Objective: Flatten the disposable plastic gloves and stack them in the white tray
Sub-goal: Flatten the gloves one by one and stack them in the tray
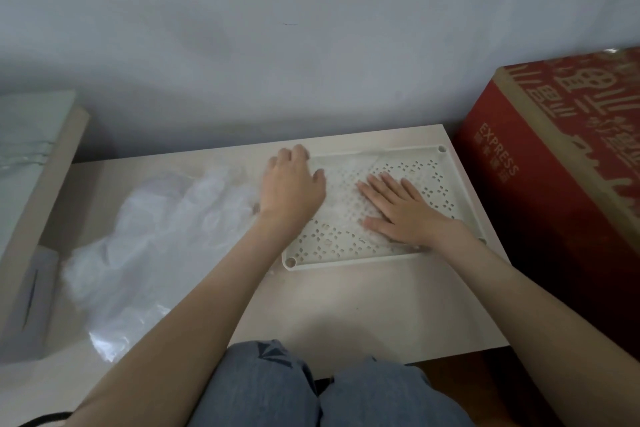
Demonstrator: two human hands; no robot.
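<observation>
Tray: your white tray [464, 184] sits on the counter [363, 305], right of centre, near the wall. Its long axis runs left to right, skewed a little, with the right end farther from you.
Glove in tray: a clear glove [341, 172] lies flat on the perforated floor, over the left and middle part. It is too see-through for you to tell which way its cuff or finger end points.
Right hand: your right hand [401, 211] lies palm down on that glove inside the tray, fingers [375, 189] straight, spread and pointing away and left. It grips nothing.
Left hand: your left hand [292, 185] rests over the tray's left edge near the far corner, fingers curled down loosely. You cannot tell if they pinch the plastic.
Loose gloves: a crumpled pile of gloves [156, 236] lies on the counter left of the tray, stretching from near your left wrist toward the near left edge.
Box: a red carton [540, 191] stands just right of the counter.
</observation>
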